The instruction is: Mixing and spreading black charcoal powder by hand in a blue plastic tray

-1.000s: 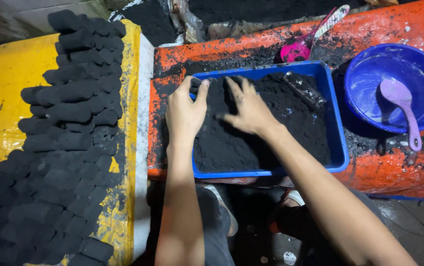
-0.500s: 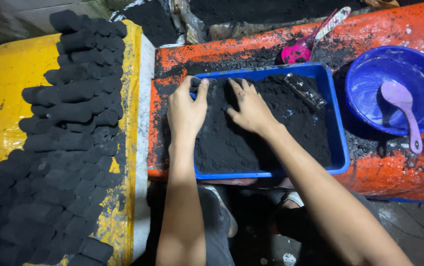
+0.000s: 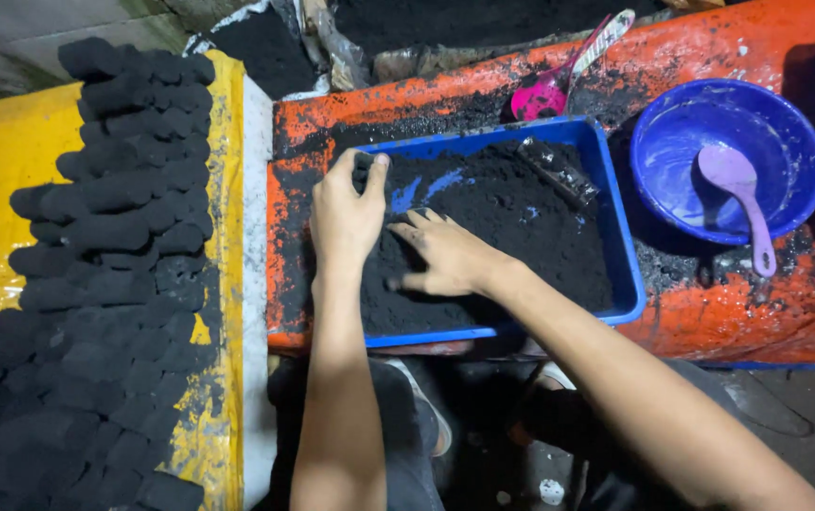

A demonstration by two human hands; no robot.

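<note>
Head-camera view, looking straight down: two bare forearms are seen reaching up from the bottom of the frame into a blue rectangular tray [image 3: 627, 284] filled with black charcoal powder [image 3: 521, 237]. The tray's long axis runs left to right across an orange, soot-smeared work surface [image 3: 710, 57], and both hands are gathered at its left end. The left hand [image 3: 346, 213] is curled at the far-left corner, thumb and fingers pinched around a clump of the powder. The right hand [image 3: 445, 255] lies just beside it, lower and to the right, fingers spread and relaxed, pressed flat on the powder and grasping nothing. The bulk of the loose powder lies to the right of both hands, so the right hand is the nearer to it. One dark, soot-coated oblong tool [image 3: 559, 172] is resting slantwise in the tray's far-right part. Beyond the tray one pink scoop [image 3: 544, 95] is lying. To the right one round blue bowl [image 3: 800, 156] is standing, with one lilac spoon [image 3: 743, 199] in it. On the left, well apart from the hands, many black briquettes [image 3: 114, 237], too many to count, are stacked on a yellow sheet [image 3: 0, 170].
</note>
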